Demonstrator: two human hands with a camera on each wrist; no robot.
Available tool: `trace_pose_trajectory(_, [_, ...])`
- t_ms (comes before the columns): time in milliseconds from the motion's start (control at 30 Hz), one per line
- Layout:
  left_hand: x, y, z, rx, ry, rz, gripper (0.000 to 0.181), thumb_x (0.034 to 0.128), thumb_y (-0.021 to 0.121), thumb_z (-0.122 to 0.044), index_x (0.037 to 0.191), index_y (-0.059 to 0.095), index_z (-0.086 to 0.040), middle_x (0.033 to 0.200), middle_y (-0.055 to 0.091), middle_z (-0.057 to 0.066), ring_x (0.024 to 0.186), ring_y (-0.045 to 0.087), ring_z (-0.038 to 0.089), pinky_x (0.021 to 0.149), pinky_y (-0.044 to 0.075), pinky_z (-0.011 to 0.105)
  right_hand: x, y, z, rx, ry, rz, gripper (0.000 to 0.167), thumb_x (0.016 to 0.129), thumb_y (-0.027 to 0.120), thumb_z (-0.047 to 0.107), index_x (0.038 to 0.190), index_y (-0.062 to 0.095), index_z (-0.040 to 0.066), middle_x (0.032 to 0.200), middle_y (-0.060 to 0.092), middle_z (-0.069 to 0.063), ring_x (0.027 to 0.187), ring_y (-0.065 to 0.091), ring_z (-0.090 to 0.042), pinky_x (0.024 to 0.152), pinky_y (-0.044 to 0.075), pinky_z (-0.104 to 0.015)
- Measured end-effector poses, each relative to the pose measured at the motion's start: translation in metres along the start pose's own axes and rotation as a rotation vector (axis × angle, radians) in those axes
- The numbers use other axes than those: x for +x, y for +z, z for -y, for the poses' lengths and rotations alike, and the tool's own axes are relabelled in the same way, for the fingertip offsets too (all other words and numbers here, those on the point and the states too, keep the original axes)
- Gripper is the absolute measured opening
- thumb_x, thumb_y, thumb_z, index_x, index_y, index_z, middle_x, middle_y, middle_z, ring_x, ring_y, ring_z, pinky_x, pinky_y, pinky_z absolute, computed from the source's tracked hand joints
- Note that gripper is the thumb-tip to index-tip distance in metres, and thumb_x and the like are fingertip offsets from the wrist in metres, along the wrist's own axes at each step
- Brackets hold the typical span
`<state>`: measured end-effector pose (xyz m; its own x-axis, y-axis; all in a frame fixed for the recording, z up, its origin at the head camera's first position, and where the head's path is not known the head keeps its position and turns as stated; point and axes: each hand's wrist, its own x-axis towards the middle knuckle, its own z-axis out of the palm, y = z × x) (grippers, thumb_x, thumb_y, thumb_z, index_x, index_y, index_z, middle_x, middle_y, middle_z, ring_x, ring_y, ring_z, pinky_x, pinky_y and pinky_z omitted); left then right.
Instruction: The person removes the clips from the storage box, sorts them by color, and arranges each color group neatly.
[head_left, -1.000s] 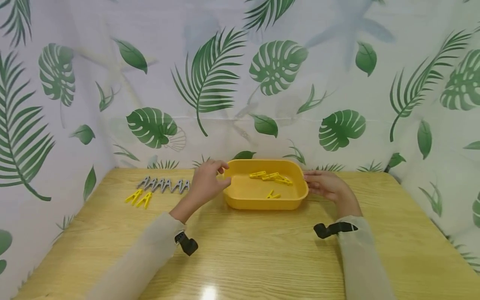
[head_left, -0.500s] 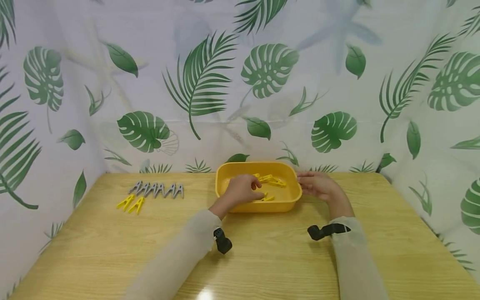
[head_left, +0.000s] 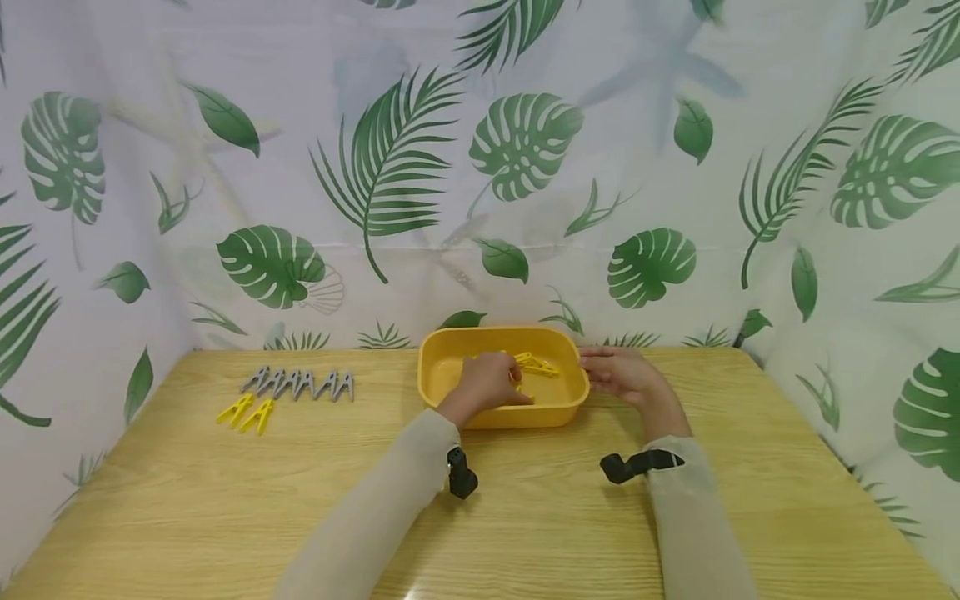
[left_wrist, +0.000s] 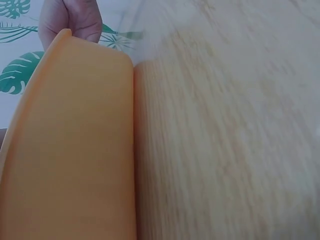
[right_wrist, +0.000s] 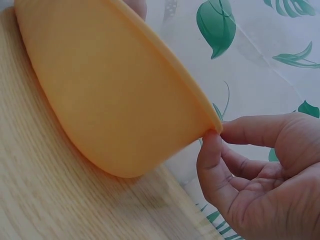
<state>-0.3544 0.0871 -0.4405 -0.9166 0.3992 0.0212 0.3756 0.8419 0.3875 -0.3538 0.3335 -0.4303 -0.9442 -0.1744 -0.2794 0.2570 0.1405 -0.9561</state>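
An orange-yellow plastic tub (head_left: 540,417) stands on the table in the head view. My left hand (head_left: 483,385) reaches into it over the front rim, thumb and index finger around a small yellow clothespin (head_left: 520,389) that is mostly hidden. Whether they pinch it cannot be told. More yellow clothespins (head_left: 536,364) lie farther back in the tub. My right hand (head_left: 621,377) grips the tub's right rim; in the right wrist view, thumb and finger of this hand (right_wrist: 265,180) pinch the rim. The tub's wall (left_wrist: 85,140) hides the left hand's fingers in the left wrist view.
At the left on the wooden table (head_left: 555,517), several grey clothespins (head_left: 279,383) stand in a row. Two yellow clothespins (head_left: 258,414) lie in front of them. A leaf-patterned cloth (head_left: 420,275) hangs behind the table and along both sides.
My left hand has moved from beside the tub's left rim rightward and down into it, to the nearest yellow clothespin. The right hand stays at the right rim. The head view has shifted slightly.
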Motion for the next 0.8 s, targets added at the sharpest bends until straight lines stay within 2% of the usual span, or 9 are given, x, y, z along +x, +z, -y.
trace_pose_trajectory(167, [0.0007, 0.0012, 0.0018, -0.021, -0.001, 0.009, 0.029, 0.0831, 0.084, -0.039, 0.097, 0.077, -0.015, 0.101, 0.075, -0.001, 0.102, 0.066, 0.025, 0.107, 0.040, 0.058, 0.0012, 0.0006, -0.0009, 0.009, -0.007, 0.003, 0.047, 0.103, 0.057, 0.010, 0.143, 0.045, -0.011, 0.095, 0.069, 0.006, 0.085, 0.064, -0.009, 0.077, 0.057, -0.021])
trace_pose_trajectory(300, [0.0023, -0.0001, 0.0007, -0.035, 0.007, 0.017, 0.029, 0.0842, 0.083, -0.034, 0.104, 0.078, -0.013, 0.109, 0.075, 0.001, 0.110, 0.065, 0.028, 0.110, 0.036, 0.062, 0.0002, -0.0007, -0.0003, 0.013, -0.001, 0.003, 0.048, 0.103, 0.058, 0.011, 0.144, 0.045, -0.011, 0.098, 0.069, 0.005, 0.087, 0.065, -0.010, 0.079, 0.058, -0.022])
trace_pose_trajectory(467, [0.0024, -0.0012, 0.0018, -0.042, 0.030, -0.022, 0.038, 0.0835, 0.084, -0.032, 0.115, 0.076, -0.012, 0.106, 0.073, 0.002, 0.104, 0.061, 0.025, 0.103, 0.038, 0.053, 0.0001, 0.0014, -0.0017, 0.023, 0.000, -0.006, 0.050, 0.103, 0.059, 0.012, 0.145, 0.044, -0.011, 0.101, 0.068, 0.004, 0.089, 0.065, -0.011, 0.079, 0.058, -0.022])
trace_pose_trajectory(633, [0.0016, -0.0018, 0.0024, -0.060, 0.045, -0.062, 0.040, 0.0837, 0.084, -0.031, 0.117, 0.071, -0.013, 0.099, 0.067, 0.000, 0.096, 0.053, 0.021, 0.090, 0.035, 0.042, 0.0019, 0.0019, -0.0019, 0.027, -0.002, 0.008, 0.050, 0.103, 0.059, 0.011, 0.145, 0.044, -0.011, 0.098, 0.069, 0.005, 0.087, 0.065, -0.010, 0.079, 0.058, -0.022])
trace_pose_trajectory(800, [-0.0015, -0.0054, 0.0020, -0.119, 0.065, -0.089, 0.036, 0.0840, 0.083, -0.025, 0.115, 0.070, -0.012, 0.098, 0.065, 0.001, 0.096, 0.051, 0.021, 0.090, 0.034, 0.042, 0.0024, -0.0001, -0.0026, 0.027, -0.007, 0.020, 0.050, 0.103, 0.057, 0.011, 0.145, 0.043, -0.012, 0.097, 0.069, 0.006, 0.086, 0.066, -0.009, 0.078, 0.058, -0.021])
